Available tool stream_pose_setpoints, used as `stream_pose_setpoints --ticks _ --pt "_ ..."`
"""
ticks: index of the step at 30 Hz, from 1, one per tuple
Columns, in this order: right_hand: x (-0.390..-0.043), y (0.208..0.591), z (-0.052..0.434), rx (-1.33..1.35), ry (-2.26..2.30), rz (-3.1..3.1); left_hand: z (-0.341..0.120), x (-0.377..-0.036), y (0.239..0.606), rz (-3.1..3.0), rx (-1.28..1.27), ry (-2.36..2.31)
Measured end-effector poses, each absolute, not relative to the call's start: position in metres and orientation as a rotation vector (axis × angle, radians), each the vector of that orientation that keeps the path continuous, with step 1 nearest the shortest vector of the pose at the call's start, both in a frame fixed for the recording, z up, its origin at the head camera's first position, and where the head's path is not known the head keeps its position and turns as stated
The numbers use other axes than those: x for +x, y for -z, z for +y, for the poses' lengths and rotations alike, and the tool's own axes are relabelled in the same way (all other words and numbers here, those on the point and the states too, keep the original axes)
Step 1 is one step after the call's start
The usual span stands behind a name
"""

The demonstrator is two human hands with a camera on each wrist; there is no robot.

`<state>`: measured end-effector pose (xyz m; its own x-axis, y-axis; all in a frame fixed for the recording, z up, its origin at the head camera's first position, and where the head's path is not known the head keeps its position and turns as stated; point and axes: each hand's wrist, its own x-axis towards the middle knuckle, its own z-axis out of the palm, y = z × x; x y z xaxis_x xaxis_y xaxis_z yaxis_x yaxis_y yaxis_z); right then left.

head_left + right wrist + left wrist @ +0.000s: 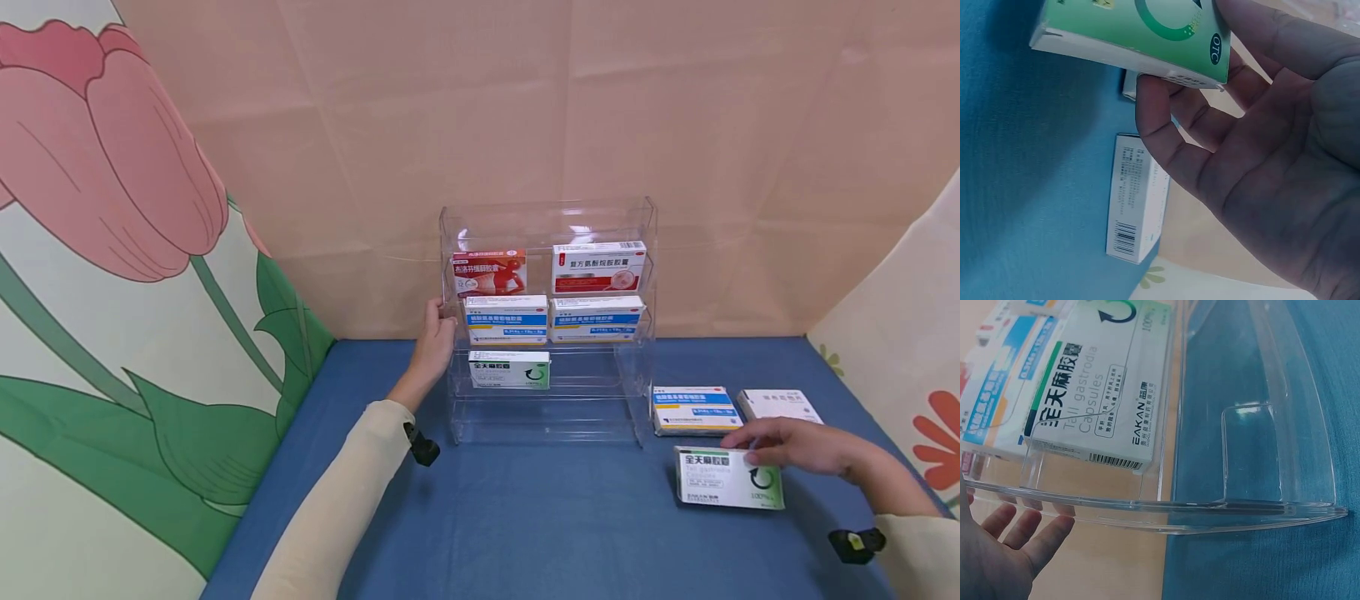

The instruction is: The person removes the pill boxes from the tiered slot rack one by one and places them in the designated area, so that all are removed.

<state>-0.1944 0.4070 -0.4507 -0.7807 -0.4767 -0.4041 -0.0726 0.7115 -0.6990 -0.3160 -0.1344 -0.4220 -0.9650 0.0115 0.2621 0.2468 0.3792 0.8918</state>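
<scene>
My right hand grips a white and green capsule box by its upper right part, held above the blue table. In the right wrist view the box's green end shows between thumb and fingers. My left hand rests against the left side of a clear plastic display rack; in the left wrist view its fingertips touch the side panel, and the thumb is out of that view. A matching white and green box stands in the rack's lower tier, on the left.
Above it sit two blue and white boxes, a red box and a red and white box. Right of the rack, a blue and white box and a white box lie on the blue tablecloth. Fabric walls enclose the table.
</scene>
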Motion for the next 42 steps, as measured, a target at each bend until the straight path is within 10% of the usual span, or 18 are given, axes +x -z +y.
stream_pose_setpoints --ticks 42 --pt "-0.184 0.417 0.315 -0.650 0.911 2.943 -0.133 -0.315 0.421 -2.416 -0.228 1.621"
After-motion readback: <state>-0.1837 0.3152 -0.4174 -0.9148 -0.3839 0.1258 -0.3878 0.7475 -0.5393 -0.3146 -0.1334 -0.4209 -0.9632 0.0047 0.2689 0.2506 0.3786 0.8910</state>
